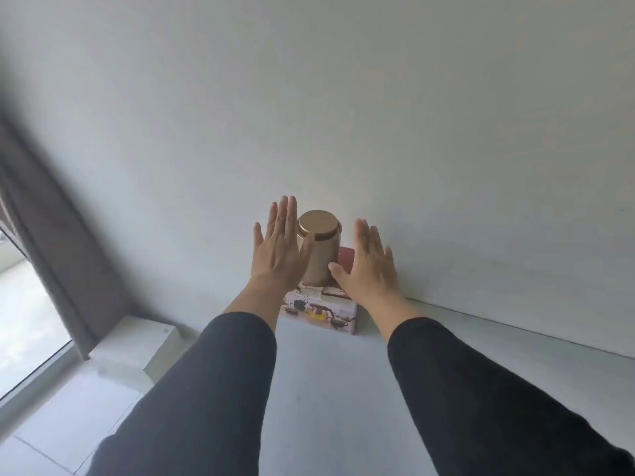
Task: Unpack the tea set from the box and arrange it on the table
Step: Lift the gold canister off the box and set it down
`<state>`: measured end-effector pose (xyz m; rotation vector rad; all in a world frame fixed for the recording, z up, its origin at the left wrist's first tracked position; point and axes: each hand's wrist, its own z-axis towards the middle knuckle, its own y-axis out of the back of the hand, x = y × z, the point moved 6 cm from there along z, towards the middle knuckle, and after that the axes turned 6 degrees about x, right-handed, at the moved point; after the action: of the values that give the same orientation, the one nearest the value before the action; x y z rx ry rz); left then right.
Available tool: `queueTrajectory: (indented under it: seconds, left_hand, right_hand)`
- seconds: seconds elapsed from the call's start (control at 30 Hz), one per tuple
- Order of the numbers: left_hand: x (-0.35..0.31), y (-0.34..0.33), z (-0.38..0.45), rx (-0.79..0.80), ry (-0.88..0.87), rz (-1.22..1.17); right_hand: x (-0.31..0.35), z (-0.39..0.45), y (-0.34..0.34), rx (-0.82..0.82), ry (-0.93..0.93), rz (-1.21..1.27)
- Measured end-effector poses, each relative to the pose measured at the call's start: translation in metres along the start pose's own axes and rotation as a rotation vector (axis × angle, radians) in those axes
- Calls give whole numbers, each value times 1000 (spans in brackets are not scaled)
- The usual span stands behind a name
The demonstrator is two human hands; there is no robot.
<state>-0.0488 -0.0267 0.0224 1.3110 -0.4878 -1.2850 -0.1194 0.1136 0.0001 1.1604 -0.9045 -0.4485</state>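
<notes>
A pink tea-set box (323, 312) printed with pictures of a teapot and cups stands on the white table (336, 389) against the wall. A gold canister (319, 249) with a round lid stands on top of the box, and a dark red object (346, 257) shows just behind it. My left hand (280, 250) is spread flat, fingers straight, in front of the canister's left side. My right hand (369, 266) is spread the same way to the canister's right, its thumb near the canister. Neither hand holds anything. Both arms wear dark sleeves.
A plain white wall (378, 115) rises right behind the box. A low white block (137, 345) sits to the left by a grey curtain (58, 255) and a window (24, 321). The table's left edge runs near my left sleeve.
</notes>
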Motion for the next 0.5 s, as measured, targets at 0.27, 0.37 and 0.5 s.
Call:
queueTrajectory:
  seconds: [0.27,0.37,0.5]
  left_hand:
    - [26,-44,46,249,-103,-207]
    - [27,-50,48,227,-129,-281]
    - [22,-48,51,193,-166,-279]
  right_hand:
    - [0,56,-47,-26,-154,389]
    - [0,61,-55,-8,-186,537]
    - [-2,57,-51,-56,-198,566]
